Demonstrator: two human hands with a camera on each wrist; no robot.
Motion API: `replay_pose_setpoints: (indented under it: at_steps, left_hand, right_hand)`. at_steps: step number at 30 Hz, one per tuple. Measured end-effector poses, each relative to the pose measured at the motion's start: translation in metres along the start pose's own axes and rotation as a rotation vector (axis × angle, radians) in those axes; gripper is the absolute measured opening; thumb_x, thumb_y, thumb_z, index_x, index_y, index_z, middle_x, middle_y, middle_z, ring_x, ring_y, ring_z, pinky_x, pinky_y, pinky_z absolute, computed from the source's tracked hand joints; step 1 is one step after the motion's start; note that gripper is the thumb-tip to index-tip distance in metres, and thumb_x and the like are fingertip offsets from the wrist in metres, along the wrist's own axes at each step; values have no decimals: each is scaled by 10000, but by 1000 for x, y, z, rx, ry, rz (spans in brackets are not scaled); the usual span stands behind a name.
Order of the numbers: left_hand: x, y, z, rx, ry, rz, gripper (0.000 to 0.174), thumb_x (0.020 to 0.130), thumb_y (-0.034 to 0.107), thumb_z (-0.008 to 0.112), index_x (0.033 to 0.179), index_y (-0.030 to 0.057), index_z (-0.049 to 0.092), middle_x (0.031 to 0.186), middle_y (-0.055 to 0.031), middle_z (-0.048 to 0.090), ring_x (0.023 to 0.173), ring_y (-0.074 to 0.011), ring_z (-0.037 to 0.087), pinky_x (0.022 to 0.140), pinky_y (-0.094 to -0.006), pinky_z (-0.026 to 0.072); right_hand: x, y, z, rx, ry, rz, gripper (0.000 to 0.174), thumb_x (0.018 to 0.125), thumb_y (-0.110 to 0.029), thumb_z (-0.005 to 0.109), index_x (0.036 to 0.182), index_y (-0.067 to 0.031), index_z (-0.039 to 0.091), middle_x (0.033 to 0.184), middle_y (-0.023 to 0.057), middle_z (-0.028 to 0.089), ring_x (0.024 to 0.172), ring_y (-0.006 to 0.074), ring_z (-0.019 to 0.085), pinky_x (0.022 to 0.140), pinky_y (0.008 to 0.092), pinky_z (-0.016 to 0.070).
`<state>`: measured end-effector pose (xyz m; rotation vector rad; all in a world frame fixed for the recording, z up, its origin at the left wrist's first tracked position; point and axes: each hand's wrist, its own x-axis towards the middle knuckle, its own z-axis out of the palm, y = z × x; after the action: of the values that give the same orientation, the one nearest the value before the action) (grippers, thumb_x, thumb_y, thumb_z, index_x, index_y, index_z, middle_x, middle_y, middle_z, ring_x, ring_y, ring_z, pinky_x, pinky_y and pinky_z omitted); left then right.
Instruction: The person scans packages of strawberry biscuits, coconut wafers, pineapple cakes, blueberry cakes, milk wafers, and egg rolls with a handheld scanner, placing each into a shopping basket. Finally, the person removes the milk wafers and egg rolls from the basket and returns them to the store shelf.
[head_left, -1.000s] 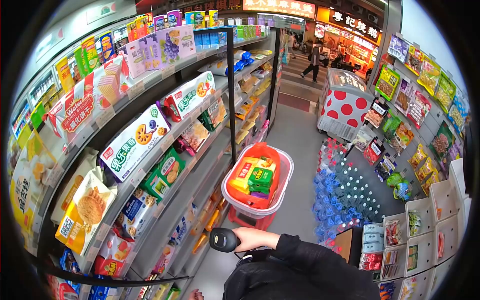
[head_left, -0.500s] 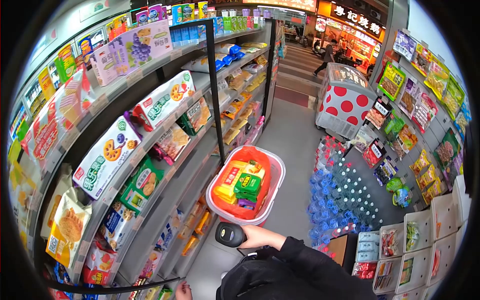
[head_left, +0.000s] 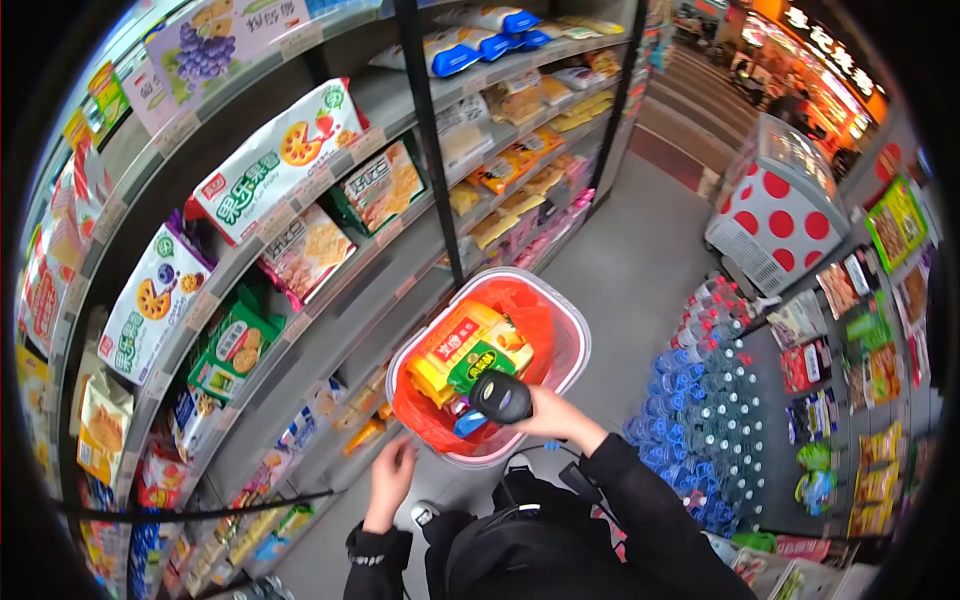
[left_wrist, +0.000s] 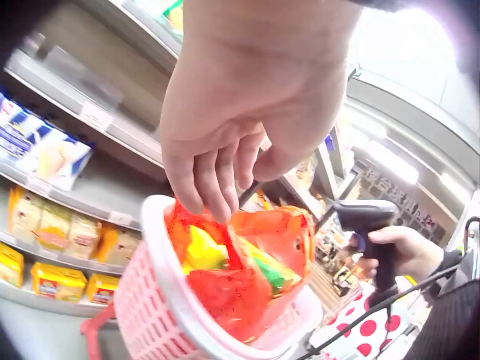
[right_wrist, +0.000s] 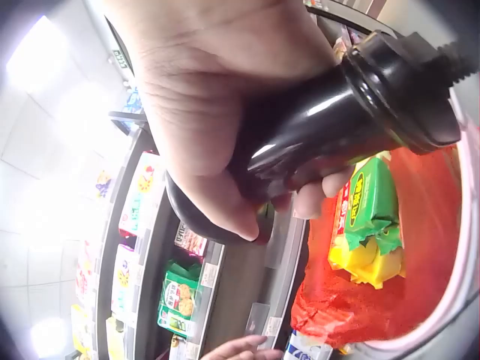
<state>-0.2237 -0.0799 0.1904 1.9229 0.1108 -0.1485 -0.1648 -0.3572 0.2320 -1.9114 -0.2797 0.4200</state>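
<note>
My right hand (head_left: 558,418) grips a black handheld barcode scanner (head_left: 500,397), its head over the near part of a pale pink shopping basket (head_left: 573,335). In the right wrist view the fingers wrap round the scanner's handle (right_wrist: 300,127). A red plastic bag (head_left: 530,305) lines the basket, with a yellow snack pack (head_left: 430,372) and a green snack pack (head_left: 468,372) inside. My left hand (head_left: 391,485) hangs beside the basket's near left corner, fingers loosely bent and holding nothing. In the left wrist view its fingertips (left_wrist: 219,208) overlap the bag's edge.
Shelves of packaged biscuits (head_left: 280,160) run along the left. Several bottles (head_left: 690,400) stand on the floor at the right, below hanging snack bags (head_left: 880,460). A red-dotted freezer (head_left: 780,215) is near the doorway. The scanner's cable (left_wrist: 382,304) trails from its handle.
The scanner in my right hand has come over the basket. My left hand has risen from the lower frame edge to beside the basket. The head view has tilted down and turned.
</note>
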Motion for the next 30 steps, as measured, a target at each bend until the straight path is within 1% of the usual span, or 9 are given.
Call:
replay_pose_setpoints:
  at_steps: [5,7,9,12,15,16,19,22,30]
  left_hand:
    - [54,30,75,-448,41,-114,276,837,93,464,1084,-24,422,945,-113,548,848,-160,547,715,-260,454]
    - [76,1,104,-368,123,-128,331,815,110,487,1080,-69,404,901,-120,546,812,-161,543,690,-253,453]
    - [85,5,119,-382,209,-313,313,792,115,493,1018,-93,432,833,-106,552,733,-153,540,616,-244,438]
    - [100,-20,135,-478,225,-463,222,783,149,505,845,-64,511,696,-71,538,580,-139,506,508,-262,396]
    - [105,-27,147,-617,261,-537,245,800,188,512,843,-54,518,684,-69,536,556,-143,501,497,-268,397]
    - [108,-31,146,-552,137,-598,345,828,274,506,967,-39,464,840,-69,533,724,-134,515,614,-295,425]
    - [109,-11,153,-767,139,-625,396,819,299,522,1016,-33,437,944,-92,540,842,-196,546,711,-334,443]
    - [115,-17,160,-814,130,-609,354,822,240,524,1054,-8,425,1024,-94,526,910,-208,544,747,-352,464]
    - [117,-3,157,-637,137,-675,323,807,142,547,1066,-1,417,987,-95,537,888,-196,545,709,-332,482]
  right_hand:
    - [68,30,-21,-15,55,-51,374,577,-109,609,929,-2,544,795,120,592,770,179,573,695,288,442]
    - [91,45,-22,77,205,-130,344,575,-106,592,897,5,547,752,111,590,738,194,577,679,294,442]
    - [106,57,-35,-67,43,98,332,575,-115,582,882,6,542,721,115,585,714,209,579,669,302,444]
    - [119,84,-40,-206,225,1,303,576,-157,616,815,22,560,736,174,589,772,284,587,682,339,443]
    - [117,94,-53,-299,207,95,303,587,-168,614,811,28,559,706,171,588,719,275,596,644,336,451]
    - [115,87,-59,-218,125,241,326,573,-167,612,853,-2,588,811,213,586,836,327,558,734,363,436]
    - [112,86,-67,-62,75,321,240,599,-140,574,790,6,572,630,125,582,557,218,589,524,308,456]
    - [113,93,-70,-50,77,303,271,619,-115,556,843,34,529,609,89,552,483,148,544,452,253,428]
    - [115,95,-77,45,-27,342,283,625,-112,559,867,31,526,646,77,555,492,145,544,455,254,435]
